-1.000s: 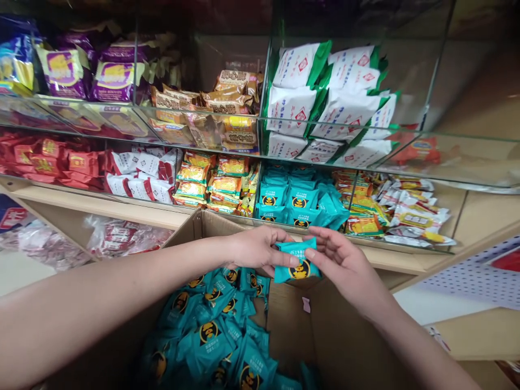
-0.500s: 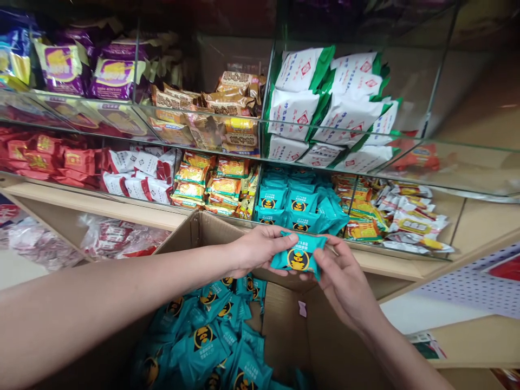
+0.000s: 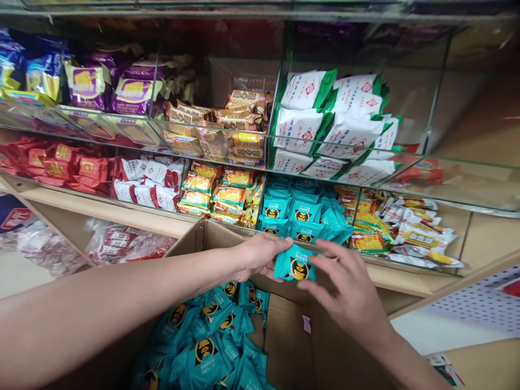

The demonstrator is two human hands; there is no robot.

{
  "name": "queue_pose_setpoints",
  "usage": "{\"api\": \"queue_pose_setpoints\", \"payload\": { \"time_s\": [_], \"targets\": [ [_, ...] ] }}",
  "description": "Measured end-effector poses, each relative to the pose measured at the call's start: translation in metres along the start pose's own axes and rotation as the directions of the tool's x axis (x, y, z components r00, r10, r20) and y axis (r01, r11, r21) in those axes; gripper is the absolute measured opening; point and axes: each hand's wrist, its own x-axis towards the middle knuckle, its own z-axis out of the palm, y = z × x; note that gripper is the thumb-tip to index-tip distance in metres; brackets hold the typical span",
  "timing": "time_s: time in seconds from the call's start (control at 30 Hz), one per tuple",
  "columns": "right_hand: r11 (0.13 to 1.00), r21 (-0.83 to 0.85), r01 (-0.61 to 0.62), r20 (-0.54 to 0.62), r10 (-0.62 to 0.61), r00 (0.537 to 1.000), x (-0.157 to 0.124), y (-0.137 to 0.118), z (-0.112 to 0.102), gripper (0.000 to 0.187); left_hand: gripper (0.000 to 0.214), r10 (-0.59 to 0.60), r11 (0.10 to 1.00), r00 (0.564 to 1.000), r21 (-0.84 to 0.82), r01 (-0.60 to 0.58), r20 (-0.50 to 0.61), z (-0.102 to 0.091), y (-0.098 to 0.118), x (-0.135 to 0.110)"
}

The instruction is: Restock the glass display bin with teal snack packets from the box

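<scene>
Item: one teal packet (image 3: 298, 262), black-and-yellow emblem showing, held above a brown carton (image 3: 286, 325), just in front of the shelf. Left hand (image 3: 260, 253): fingers clamped on the packet's left side, thumb on top. Right hand (image 3: 351, 281): fingers spread apart at the packet's right edge; whether a fingertip touches, I cannot tell. In the carton: a loose heap of like packets (image 3: 205, 352); right of it, one small pink scrap (image 3: 306, 324). Beyond, lower shelf compartment: stacked teal packets (image 3: 303, 214), yellow-and-orange packets (image 3: 229, 195) to their left. Above: white-and-green bags (image 3: 298, 130). Risks, in my judgement: the hold is one-sided, so a slackened thumb or a nudge from the right fingers could drop the packet into the carton; a knuckle brushing the stack could dislodge its front.
</scene>
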Motion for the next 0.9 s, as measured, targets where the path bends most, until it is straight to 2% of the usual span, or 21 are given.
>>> {"api": "queue_pose_setpoints", "payload": {
  "time_s": [0.03,0.1,0.2,0.27,0.33,0.47,0.53,0.6,0.73,0.9],
  "targets": [
    [0.984,-0.102,0.149,0.074,-0.142,0.987,0.001,-0.001,-0.001,0.029,0.035,-0.010,1.000,1.000,0.016,0.010,-0.010,-0.001,0.001,0.000],
    [0.918,-0.210,0.337,0.186,-0.301,0.935,0.004,-0.001,-0.003,0.031,0.035,-0.001,1.000,1.000,0.017,0.002,-0.016,-0.003,0.003,0.001],
    [0.846,-0.334,0.416,0.158,-0.385,0.909,0.020,0.008,-0.007,0.035,0.043,0.054,0.996,0.998,-0.071,-0.052,0.026,-0.006,0.008,0.002],
    [0.830,-0.416,0.371,0.093,-0.368,0.925,0.040,0.018,-0.010,0.034,0.048,0.096,0.988,0.991,-0.128,-0.085,0.089,-0.007,0.011,0.001],
    [0.813,-0.523,0.255,0.034,-0.279,0.960,0.064,0.027,-0.011,0.032,0.046,0.117,0.991,0.981,-0.081,-0.105,0.157,-0.007,0.012,-0.001],
    [0.691,-0.722,0.037,0.045,-0.007,0.999,0.108,0.036,-0.004,0.032,0.038,0.028,0.978,0.966,0.193,-0.080,0.258,-0.002,0.005,-0.006],
    [0.631,-0.775,-0.030,0.062,0.123,0.990,0.123,0.039,0.003,0.034,0.034,-0.022,0.951,0.955,0.301,-0.072,0.297,0.002,0.000,-0.008],
    [0.612,-0.788,-0.065,0.067,0.190,0.979,0.134,0.043,0.010,0.034,0.031,-0.059,0.913,0.934,0.396,-0.092,0.352,0.005,-0.004,-0.011],
    [0.655,-0.748,-0.109,0.027,0.193,0.981,0.153,0.053,0.021,0.037,0.022,-0.129,0.792,0.889,0.585,-0.175,0.440,0.005,-0.007,-0.016],
    [0.805,-0.556,-0.206,-0.041,0.221,0.974,0.182,0.080,0.034,0.038,0.026,-0.127,0.572,0.854,0.741,-0.352,0.504,0.002,-0.006,-0.022]
  ]
}}
